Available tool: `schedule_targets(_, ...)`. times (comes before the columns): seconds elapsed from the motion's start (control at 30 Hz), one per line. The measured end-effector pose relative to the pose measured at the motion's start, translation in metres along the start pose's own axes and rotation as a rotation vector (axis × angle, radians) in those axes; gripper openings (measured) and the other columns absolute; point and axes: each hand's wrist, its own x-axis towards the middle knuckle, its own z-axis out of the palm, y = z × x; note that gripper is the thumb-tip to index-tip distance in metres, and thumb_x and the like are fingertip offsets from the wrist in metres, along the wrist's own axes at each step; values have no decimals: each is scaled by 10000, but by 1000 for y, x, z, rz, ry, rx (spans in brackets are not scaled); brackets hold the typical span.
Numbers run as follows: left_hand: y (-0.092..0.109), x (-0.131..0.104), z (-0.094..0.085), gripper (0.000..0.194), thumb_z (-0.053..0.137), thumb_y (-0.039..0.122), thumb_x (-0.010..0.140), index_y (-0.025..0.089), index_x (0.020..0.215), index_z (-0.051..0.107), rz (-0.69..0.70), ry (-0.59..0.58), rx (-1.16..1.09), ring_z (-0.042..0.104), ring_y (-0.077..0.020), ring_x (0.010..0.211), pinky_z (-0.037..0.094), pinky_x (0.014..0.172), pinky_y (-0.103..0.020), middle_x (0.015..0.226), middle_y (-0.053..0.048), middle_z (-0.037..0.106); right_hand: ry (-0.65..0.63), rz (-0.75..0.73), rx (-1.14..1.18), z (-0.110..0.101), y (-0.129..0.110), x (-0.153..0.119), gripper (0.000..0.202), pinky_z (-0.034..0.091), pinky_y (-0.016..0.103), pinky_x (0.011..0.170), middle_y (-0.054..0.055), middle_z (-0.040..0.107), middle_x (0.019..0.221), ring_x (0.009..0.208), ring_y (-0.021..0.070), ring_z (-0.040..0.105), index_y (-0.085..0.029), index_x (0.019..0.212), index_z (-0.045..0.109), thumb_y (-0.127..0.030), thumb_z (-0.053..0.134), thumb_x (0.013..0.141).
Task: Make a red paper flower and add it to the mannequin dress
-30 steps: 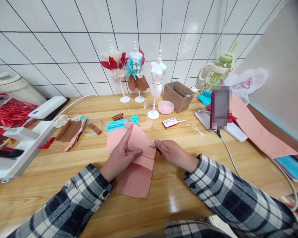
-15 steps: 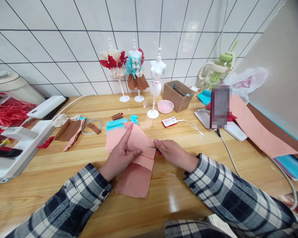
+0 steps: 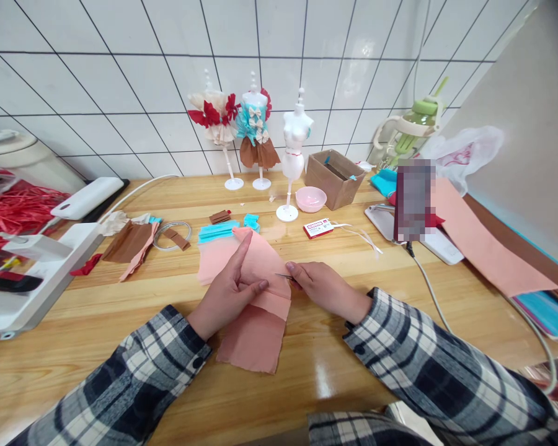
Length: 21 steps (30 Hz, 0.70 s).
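Note:
Folded pink crepe paper lies at the middle of the table, its lower flap hanging toward the front. My left hand holds this paper, index finger stretched out over it and thumb pressed on top; its other fingers are hidden beneath. At the paper's right edge, my right hand is closed round a small thin metal tool whose tip lies over the paper. Most of the tool is hidden by the fingers. Blue folded paper sits just behind the pink sheet.
Two dressed mannequins and a bare one stand at the back beside a pink bowl and cardboard box. A power strip is at left, a phone at right.
The view has shifted slightly. Both hands keep nearly the same pose, and the pink paper's right edge has moved a little.

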Motion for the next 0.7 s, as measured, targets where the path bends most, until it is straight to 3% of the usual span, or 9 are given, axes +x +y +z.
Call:
schedule_targets(0.1, 1, 0, 0, 895, 627, 428, 786, 372, 1472, 55, -25, 4, -25, 534, -103, 613, 510, 590, -295, 1541, -72, 203, 14, 4, 26, 0, 0, -1, 623, 323, 252, 584, 36, 599, 692, 614, 139, 502, -185, 686, 537, -564, 115, 944)
schedule_targets(0.27, 2, 1, 0, 925, 638, 405, 778, 350, 1479, 37, -64, -10, -77, 506, -103, 574, 485, 539, -273, 1353, -96, 475, 21, -2, 18, -1, 0, -1, 585, 315, 253, 574, 29, 577, 666, 592, 134, 480, -189, 655, 490, -549, 134, 949)
schedule_targets(0.37, 2, 1, 0, 936, 642, 403, 775, 333, 1482, 32, -68, -14, -80, 505, -110, 565, 471, 526, -266, 1257, -92, 545, 11, -8, 11, -2, -1, -1, 581, 308, 252, 567, 28, 566, 643, 580, 133, 472, -190, 647, 485, -541, 136, 952)
schedule_targets(0.47, 0, 1, -1, 946, 642, 410, 774, 324, 1482, 20, -71, -11, -51, 555, -140, 634, 480, 554, -273, 1310, -98, 515, 10, -12, -10, -3, -1, -1, 582, 303, 247, 567, 26, 566, 641, 575, 129, 465, -189, 659, 502, -531, 136, 956)
schedule_targets(0.63, -3, 1, -1, 922, 628, 440, 779, 327, 1480, 40, -22, 6, 10, 602, -228, 917, 519, 698, -306, 1528, -79, 248, -5, -7, -49, -2, -1, 0, 598, 302, 241, 578, 28, 589, 680, 603, 129, 476, -182, 714, 550, -533, 131, 958)
schedule_targets(0.7, -3, 2, 0, 918, 626, 440, 780, 338, 1478, 38, -11, 3, 5, 604, -217, 910, 523, 693, -299, 1540, -68, 222, -8, -4, -39, -2, -1, 0, 615, 307, 240, 586, 31, 595, 694, 612, 129, 482, -180, 728, 563, -538, 119, 956)
